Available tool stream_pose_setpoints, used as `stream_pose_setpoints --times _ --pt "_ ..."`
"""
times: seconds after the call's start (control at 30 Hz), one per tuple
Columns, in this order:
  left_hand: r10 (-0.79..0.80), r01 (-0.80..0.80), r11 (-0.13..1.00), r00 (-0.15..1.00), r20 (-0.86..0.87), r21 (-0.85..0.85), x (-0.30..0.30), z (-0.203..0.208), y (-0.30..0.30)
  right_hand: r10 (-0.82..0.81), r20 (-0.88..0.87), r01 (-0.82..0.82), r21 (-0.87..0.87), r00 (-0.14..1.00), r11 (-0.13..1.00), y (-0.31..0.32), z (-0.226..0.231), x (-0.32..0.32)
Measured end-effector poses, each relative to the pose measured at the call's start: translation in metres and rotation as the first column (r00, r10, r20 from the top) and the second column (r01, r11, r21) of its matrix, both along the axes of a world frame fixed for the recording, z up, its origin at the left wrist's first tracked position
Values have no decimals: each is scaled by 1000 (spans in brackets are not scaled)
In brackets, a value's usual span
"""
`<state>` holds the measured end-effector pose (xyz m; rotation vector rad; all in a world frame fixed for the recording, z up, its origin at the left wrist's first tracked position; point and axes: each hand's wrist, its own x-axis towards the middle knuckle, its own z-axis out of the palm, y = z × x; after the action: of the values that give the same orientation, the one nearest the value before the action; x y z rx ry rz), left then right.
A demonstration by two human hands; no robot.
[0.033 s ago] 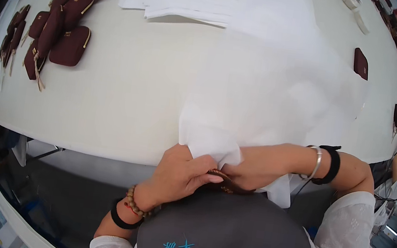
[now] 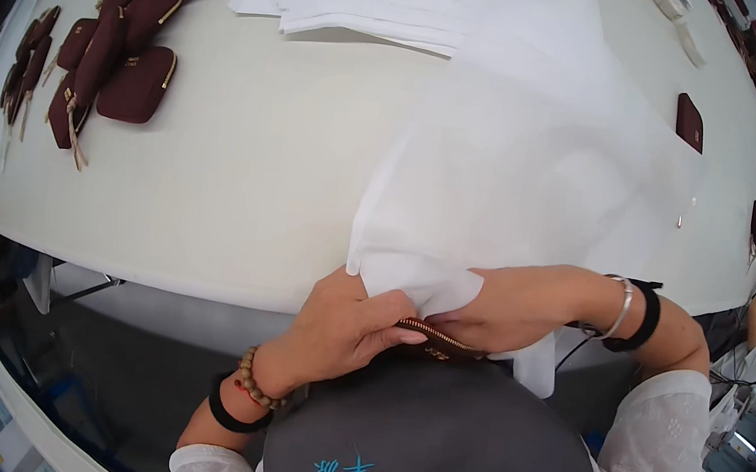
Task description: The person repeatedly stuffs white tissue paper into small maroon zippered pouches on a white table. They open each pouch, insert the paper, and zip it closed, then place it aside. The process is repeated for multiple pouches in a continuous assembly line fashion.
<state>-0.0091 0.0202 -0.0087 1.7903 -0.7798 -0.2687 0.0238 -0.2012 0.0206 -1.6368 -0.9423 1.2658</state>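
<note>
Small burgundy zippered pouch (image 2: 436, 339) at table edge against my lap, mostly hidden under thin white tissue sheet (image 2: 518, 188). Left hand (image 2: 342, 327) pinching sheet corner, right hand (image 2: 512, 306) closed over pouch. Pouch likely light, semi-stiff, grab by sides. Tissue flimsy, tears easily, slides. Gold zipper teeth visible.

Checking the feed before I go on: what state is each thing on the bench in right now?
Left hand: gripping the tissue sheet and pouch at the table edge.
Right hand: pressing the sheet onto the pouch.
Pouch: mostly covered, only its zip edge showing.
Tissue sheet: spread flat, near corner folded over the pouch.
Pile of pouches: unwrapped, heaped at far left.
Paper stack: lying flat.
Single pouch: unwrapped, alone at right.
</note>
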Motion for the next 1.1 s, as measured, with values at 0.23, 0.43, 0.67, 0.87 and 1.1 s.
stream_pose_setpoints --times 0.23,0.43,0.67,0.87,1.1 --pt "-185 197 980 949 -255 22 7 9 -3 -437 -309 436 -76 845 897 -25 34 -14" --pt "-59 44 994 986 -158 -98 -9 3 -6 -268 -605 370 48 750 928 -47 20 -32" --pt "-308 309 951 924 -227 -32 20 16 -20 -173 -561 287 121 809 950 -12 -18 -36" --pt "23 -321 821 845 -535 -472 -13 7 -12 -316 -576 502 196 754 842 -12 -16 -43" --pt "-41 -399 763 755 -654 -509 -16 7 -11 -475 -462 588 131 749 798 -17 26 -50"
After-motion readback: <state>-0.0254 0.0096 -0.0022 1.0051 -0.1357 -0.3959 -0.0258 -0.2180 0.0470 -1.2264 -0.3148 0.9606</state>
